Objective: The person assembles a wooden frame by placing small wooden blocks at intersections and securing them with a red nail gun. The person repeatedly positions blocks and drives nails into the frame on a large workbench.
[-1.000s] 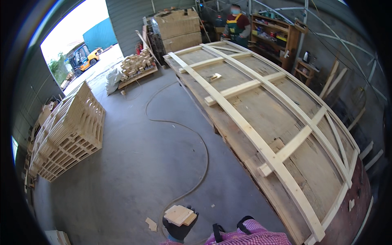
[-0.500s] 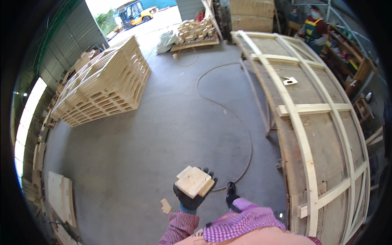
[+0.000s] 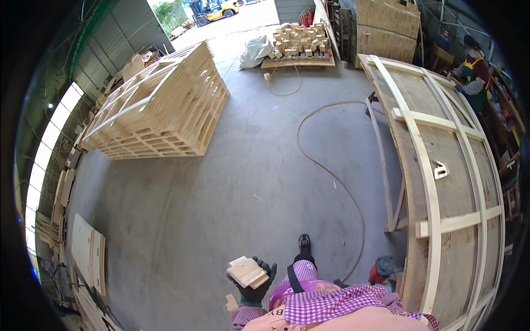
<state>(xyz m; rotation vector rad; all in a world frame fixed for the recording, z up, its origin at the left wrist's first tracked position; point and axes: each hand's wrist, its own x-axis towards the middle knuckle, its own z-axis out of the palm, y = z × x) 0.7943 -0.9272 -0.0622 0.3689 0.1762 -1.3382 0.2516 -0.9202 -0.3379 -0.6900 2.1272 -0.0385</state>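
My left hand (image 3: 256, 282), in a dark glove, is closed around a small stack of flat wood blocks (image 3: 247, 272). It carries them palm up, low in front of my body, above the concrete floor. At my right side a red and dark power tool, shaped like a nail gun (image 3: 381, 270), shows beside the table edge. Its lower part is hidden behind my checked sleeve and apron. My right hand does not show, so I cannot tell whether it holds this tool.
A long table (image 3: 411, 182) with a wooden frame (image 3: 432, 204) runs along the right. Stacked pallets (image 3: 165, 110) stand at the left, and a pallet of blocks (image 3: 301, 44) at the back. A hose (image 3: 331, 165) crosses the floor. Another person (image 3: 473, 71) works at the far right.
The view has swung left and I have stepped forward. My left hand still holds the wood blocks, now lower in the picture. The red tool has come into sight at my right.
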